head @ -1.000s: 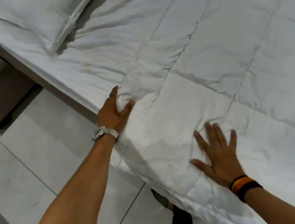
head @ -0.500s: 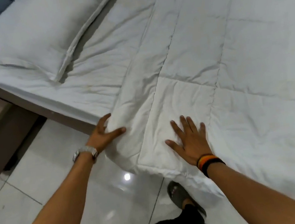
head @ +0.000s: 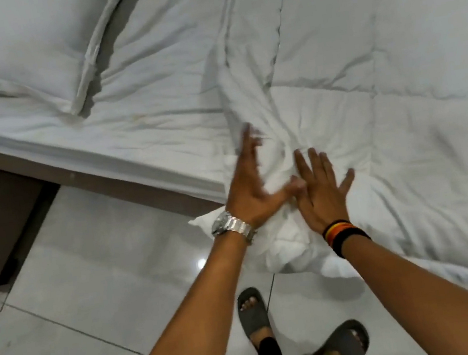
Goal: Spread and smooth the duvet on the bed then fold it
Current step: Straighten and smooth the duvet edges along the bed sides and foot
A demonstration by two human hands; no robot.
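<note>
The left hand [head: 250,187] has swung in beside the right hand [head: 320,192]; both lie spread flat on the duvet [head: 370,128], bunching its corner, so smoothing continues.

White bed [head: 144,147] under quilted duvet [head: 367,104] and pillow [head: 13,49].

duvet [head: 366,98] white, quilted squares | wristband [head: 343,231] black-orange-yellow stripes | sandals [head: 253,313] grey

Lighting is dim, even and cool-toned. A small specular glare spot [head: 202,263] sits on the glossy floor tiles [head: 62,291]. The left hand [head: 247,187] shows motion blur at the fingertips; wide-angle distortion bends the frame edges.
</note>
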